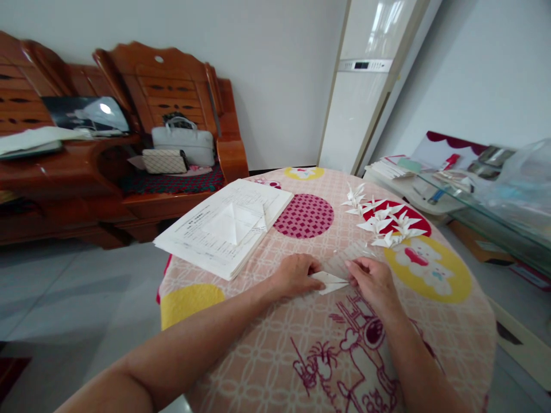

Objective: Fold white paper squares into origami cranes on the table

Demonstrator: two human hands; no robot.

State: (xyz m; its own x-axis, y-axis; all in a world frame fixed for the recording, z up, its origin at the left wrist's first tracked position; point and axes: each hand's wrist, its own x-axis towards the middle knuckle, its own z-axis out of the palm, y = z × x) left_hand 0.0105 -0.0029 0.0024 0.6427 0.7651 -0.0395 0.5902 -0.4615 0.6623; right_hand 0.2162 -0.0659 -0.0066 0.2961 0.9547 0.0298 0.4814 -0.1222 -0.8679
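Observation:
Between my two hands lies a small piece of folded white paper (329,282), narrowing to a point on its right side. My left hand (298,274) grips its left end with thumb and fingers. At the pointed end, my right hand (371,279) pinches the paper with its fingertips. Just behind the paper a clear plastic sheet or ruler (346,256) rests on the cloth. Several folded white paper cranes (383,221) stand grouped beyond my right hand. Left of my hands is a stack of printed papers (193,235) with loose white paper pieces (235,221) on top.
A patterned cloth covers the round table (258,350). To the right, a glass-edged side table (456,201) carries papers, tins and a plastic bag (527,183). Wooden chairs (167,86) with a grey bag (185,143) stand behind left, and a tall white air conditioner (357,103) stands behind.

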